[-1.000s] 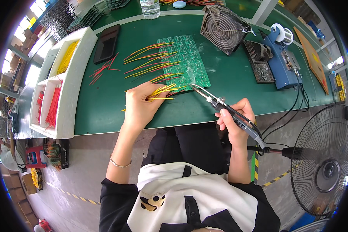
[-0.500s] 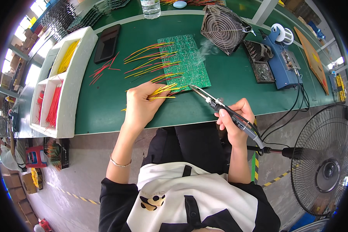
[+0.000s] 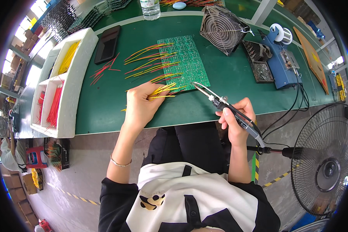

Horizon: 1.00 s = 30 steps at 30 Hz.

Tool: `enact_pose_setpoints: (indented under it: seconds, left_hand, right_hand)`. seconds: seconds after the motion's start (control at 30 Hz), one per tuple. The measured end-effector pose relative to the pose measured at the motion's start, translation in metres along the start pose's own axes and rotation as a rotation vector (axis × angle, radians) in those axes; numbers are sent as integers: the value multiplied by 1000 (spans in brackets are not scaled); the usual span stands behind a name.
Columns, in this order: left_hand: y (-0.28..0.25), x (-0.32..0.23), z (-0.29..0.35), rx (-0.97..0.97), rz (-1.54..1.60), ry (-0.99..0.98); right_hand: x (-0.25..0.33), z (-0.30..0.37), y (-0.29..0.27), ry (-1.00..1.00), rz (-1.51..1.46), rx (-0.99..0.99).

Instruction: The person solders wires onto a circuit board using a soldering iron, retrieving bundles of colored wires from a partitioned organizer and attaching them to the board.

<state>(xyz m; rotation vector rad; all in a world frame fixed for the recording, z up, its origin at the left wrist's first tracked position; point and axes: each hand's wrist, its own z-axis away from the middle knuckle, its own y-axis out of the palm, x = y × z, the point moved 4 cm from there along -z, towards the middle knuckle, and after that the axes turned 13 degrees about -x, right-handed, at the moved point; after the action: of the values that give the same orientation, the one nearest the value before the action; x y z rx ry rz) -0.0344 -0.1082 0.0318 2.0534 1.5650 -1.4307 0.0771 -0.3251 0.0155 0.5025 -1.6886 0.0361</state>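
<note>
My left hand (image 3: pixel 144 101) is closed on a bunch of yellow wires (image 3: pixel 161 91), with their ends pointing right over the near edge of a green circuit board panel (image 3: pixel 189 62). Red and yellow wires (image 3: pixel 150 63) stick out in rows from the panel's left side. In my right hand (image 3: pixel 237 120) is a soldering iron (image 3: pixel 224 106), gripped like a pen, with a thin metal feed tube along its shaft. Its tip lies at the panel's near right part; whether it touches cannot be made out.
A white foam box (image 3: pixel 65 89) of red and yellow wires stands left, beside a black phone (image 3: pixel 107 44) and loose red wires (image 3: pixel 104 70). Behind the panel are a bottle (image 3: pixel 150 9) and a small square fan (image 3: pixel 223 31). At right sit a blue solder feeder (image 3: pixel 284 63) and an iron stand (image 3: pixel 259 62).
The soldering iron's tip has shifted slightly right and away from me across the panel. Smoke near the small fan has gone. My left hand stays in place.
</note>
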Motion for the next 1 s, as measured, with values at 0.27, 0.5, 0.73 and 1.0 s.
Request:
enact_pose_setpoints:
  seconds: [0.27,0.5,0.73,1.0]
  left_hand:
    - [-10,0,-2,-1,-76,-14]
    - [-32,-19,0,-334,-309,318]
    - [-146,-24,-51,-415,-527,223]
    - [-251,143,-189,-228,-813,49]
  right_hand:
    - [-2,-2,7,-18,0,-47]
    - [1,-6,-4,-73,-58,-107]
    - [1,-8,-5,-19,-84,-135]
    - [1,-7,4,-25,-30,-158]
